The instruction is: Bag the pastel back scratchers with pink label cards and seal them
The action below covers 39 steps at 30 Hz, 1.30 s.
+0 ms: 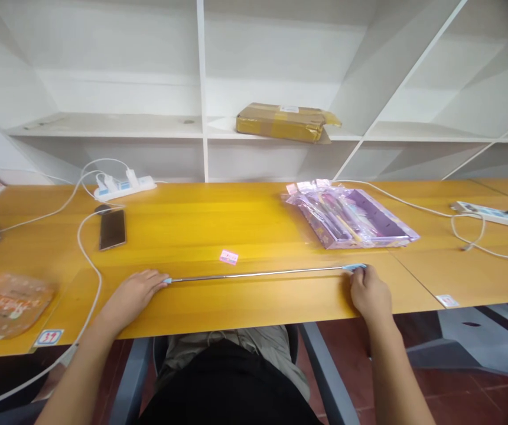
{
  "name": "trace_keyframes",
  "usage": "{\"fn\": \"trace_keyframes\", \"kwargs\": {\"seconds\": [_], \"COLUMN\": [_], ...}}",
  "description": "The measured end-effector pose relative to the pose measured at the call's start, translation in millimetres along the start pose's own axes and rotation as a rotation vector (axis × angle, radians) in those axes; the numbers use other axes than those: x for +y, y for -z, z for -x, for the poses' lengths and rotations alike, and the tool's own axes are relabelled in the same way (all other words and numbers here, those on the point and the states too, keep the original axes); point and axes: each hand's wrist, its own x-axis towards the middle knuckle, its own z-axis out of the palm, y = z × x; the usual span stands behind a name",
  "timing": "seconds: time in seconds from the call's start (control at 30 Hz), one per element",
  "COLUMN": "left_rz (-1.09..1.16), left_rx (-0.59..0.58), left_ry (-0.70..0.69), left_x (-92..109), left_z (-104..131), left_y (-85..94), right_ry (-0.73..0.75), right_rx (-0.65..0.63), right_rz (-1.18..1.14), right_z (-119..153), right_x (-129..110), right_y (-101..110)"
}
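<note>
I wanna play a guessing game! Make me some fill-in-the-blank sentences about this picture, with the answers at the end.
1. The rod between the left hand and right hand has light ____ ends.
2. In the picture, the phone is to the ____ of the tray.
3. The tray's colour is ____.
4. On the table lie ____ power strips.

Missing words: blue; left; purple; two.
</note>
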Motion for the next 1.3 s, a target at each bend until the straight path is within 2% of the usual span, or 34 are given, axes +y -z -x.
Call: {"fn": "trace_keyframes", "kwargs": {"seconds": [0.07, 0.2, 0.3, 0.37, 0.47, 0.53, 0.57, 0.63, 0.73, 0.8, 0.87, 0.93, 1.07, 1.2, 1.3], "left_rz": [0.010, 0.028, 0.050, 0.070, 0.133, 0.206, 0.224, 0.247, 0.299, 0.347, 0.401, 0.444, 0.508, 0.500, 0.465], "left_rx": [-0.027, -0.017, -0.013, -0.033, 0.026, 0.049, 0.051, 0.052, 0.118, 0.159, 0.177, 0.168, 0.141, 0.112, 0.096], "left_ry": [0.000, 0.019, 0.015, 0.004, 0.036, -0.021, -0.028, 0.006, 0.048, 0.096, 0.171, 0.215, 0.216, 0.214, 0.192], "left_x": [9.2, 15.9, 31.8, 59.1, 110.2, 130.4, 132.5, 121.9, 89.1, 72.0, 64.1, 63.0, 64.2, 60.7, 61.1], "left_z": [-2.9, -9.7, -22.7, -38.3, -69.0, -89.9, -99.5, -116.6, -136.9, -145.9, -150.4, -150.3, -145.1, -143.0, -141.8], "left_y": [4.0, 18.5, 22.6, 15.1, -3.6, -9.9, -9.4, -2.9, 7.0, 4.7, -4.5, -15.5, -25.3, -23.1, -22.8], "right_ry": [-0.086, -0.184, -0.158, -0.040, 0.370, 0.578, 0.652, 0.766, 0.731, 0.792, 0.936, 1.027, 1.088, 1.134, 1.106], "right_rx": [0.026, 0.107, 0.117, 0.064, -0.038, -0.080, -0.095, -0.146, -0.149, -0.253, -0.396, -0.466, -0.457, -0.515, -0.486], "right_rz": [0.033, -0.051, -0.120, -0.204, -0.466, -0.628, -0.670, -0.547, -0.360, -0.337, -0.363, -0.408, -0.516, -0.508, -0.477], "right_z": [0.1, -6.0, 4.6, 31.3, 87.2, 109.3, 109.9, 89.4, 30.8, -1.6, -17.5, -18.8, -7.0, -7.3, -17.5], "right_x": [-5.4, -14.7, -44.5, -84.6, -159.1, -198.2, -211.2, -224.6, -229.6, -234.4, -241.7, -247.3, -244.3, -233.6, -228.5], "right_y": [-0.5, 7.7, 10.0, 1.7, -21.5, -33.4, -35.8, -33.6, -24.5, -25.4, -35.4, -50.7, -69.9, -65.1, -61.5]}}
